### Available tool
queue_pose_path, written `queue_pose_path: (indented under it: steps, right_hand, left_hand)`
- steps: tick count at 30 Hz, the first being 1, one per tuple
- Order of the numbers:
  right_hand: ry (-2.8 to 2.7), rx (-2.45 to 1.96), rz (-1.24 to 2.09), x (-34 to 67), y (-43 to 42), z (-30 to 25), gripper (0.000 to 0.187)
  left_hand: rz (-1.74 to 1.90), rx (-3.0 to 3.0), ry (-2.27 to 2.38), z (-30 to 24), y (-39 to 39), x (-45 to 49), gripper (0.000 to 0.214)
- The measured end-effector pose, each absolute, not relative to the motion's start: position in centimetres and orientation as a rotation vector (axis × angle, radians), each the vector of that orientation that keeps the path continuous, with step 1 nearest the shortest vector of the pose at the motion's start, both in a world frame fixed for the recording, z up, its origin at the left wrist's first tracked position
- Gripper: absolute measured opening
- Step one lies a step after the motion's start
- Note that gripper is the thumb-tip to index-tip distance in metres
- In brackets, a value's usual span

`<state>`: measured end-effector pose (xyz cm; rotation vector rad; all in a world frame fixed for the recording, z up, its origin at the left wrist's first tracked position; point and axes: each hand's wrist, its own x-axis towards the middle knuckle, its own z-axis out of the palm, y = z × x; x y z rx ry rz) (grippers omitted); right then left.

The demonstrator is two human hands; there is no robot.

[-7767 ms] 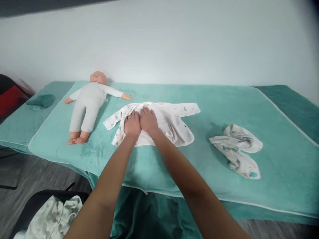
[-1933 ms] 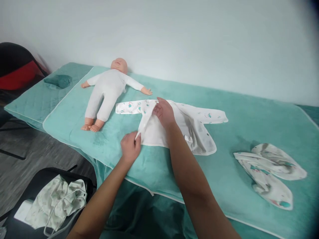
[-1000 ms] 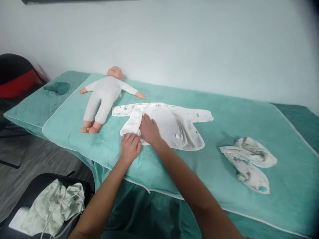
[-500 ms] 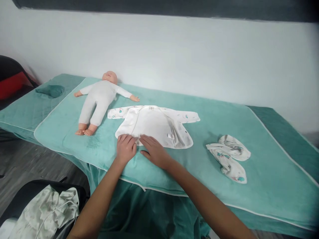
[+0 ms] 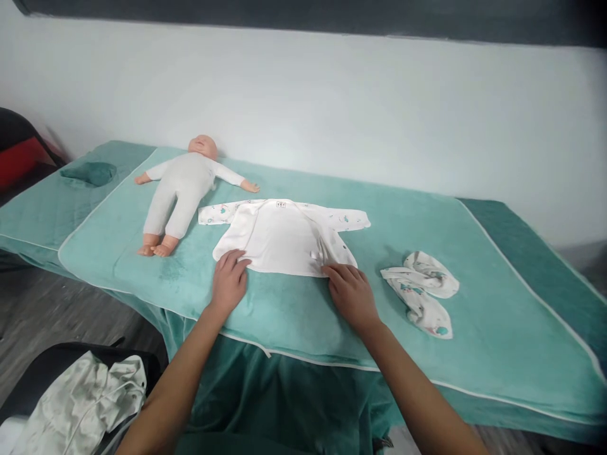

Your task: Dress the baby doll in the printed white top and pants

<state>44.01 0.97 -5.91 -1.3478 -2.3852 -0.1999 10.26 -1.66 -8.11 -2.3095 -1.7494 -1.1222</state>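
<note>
A white baby shirt (image 5: pixel 279 237) with small teal prints lies spread flat on the teal mat (image 5: pixel 294 303), sleeves out to both sides. My left hand (image 5: pixel 229 282) rests open at the shirt's lower left corner, fingertips on the hem. My right hand (image 5: pixel 351 293) lies open and flat at the lower right corner, fingers touching the hem. A baby doll (image 5: pixel 177 191) in a pale suit lies on its back just left of the shirt. A crumpled pair of printed baby trousers (image 5: pixel 421 292) lies to the right of my right hand.
The mat covers a teal table (image 5: pixel 535 253) set against a white wall. A dark green folded cloth (image 5: pixel 88 174) sits at the far left. Below left, a black seat holds a crumpled pale bag (image 5: pixel 78 407). A red and black chair (image 5: pixel 19 158) stands at the left edge.
My right hand slid rightward along the shirt's bottom hem to its right corner, and the front panel now lies smooth. My left hand stayed at the lower left corner.
</note>
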Motion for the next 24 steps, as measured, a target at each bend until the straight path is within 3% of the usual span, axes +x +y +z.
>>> queue_pose_path:
  steps: [11,18,21,24]
  right_hand:
    - [-2.375,-1.251,-0.175,44.9,1.7,-6.2,0.025]
    - [-2.357,-1.156,-0.06,44.9,0.6,-5.7,0.025]
    - [-2.157,-1.191,0.038,45.7,2.6,-6.2,0.024]
    - [-1.851,-1.451,0.097,47.2,7.4,-7.1,0.038]
  left_hand:
    - [-0.889,-2.314,-1.782,-6.5,-2.4,10.0,0.025]
    - [-1.191,-2.279,-1.797,-6.5,-1.7,9.0,0.015]
    - [-1.324,-2.072,-1.933,-6.4,0.8,6.8,0.025]
    - [-1.179,-1.971,-2.099,-6.0,3.8,4.8,0.038]
